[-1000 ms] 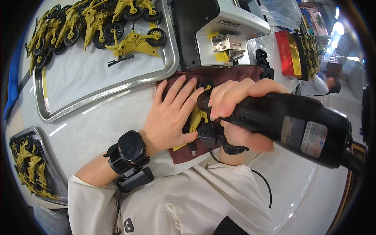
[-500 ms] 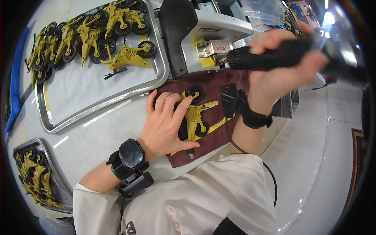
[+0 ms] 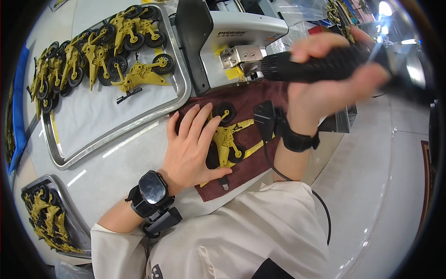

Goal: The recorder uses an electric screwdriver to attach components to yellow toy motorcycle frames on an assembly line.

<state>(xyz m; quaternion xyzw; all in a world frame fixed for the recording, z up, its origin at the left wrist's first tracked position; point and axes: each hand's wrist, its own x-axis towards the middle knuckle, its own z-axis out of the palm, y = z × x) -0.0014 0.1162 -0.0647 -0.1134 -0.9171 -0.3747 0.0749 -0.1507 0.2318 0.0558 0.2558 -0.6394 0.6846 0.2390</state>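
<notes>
My left hand [image 3: 190, 149] lies spread over a yellow and black toy motorcycle [image 3: 224, 142] on a dark red cloth [image 3: 216, 189]. Its thumb and forefinger hold the toy down from opposite ends; part of the toy is hidden under the hand. My right hand [image 3: 320, 88] is wrapped round a thick black electric screwdriver [image 3: 320, 63], partly blurred. The tool is held sideways, its front end pointing left at the metal outlet of a grey and black machine [image 3: 246, 30]. Whether its tip touches the outlet I cannot tell.
A metal tray [image 3: 183, 69] at the far left holds several yellow toy motorcycles [image 3: 97, 58] on white paper. Another tray [image 3: 76, 216] of yellow parts sits near left. Yellow strips [image 3: 258, 148] lie on the cloth. A black cable [image 3: 320, 204] runs from my right wrist.
The whole view has shifted slightly, with trays and machine now further left. My left fingers are a little straighter over the toy. My right hand still holds the screwdriver at the machine.
</notes>
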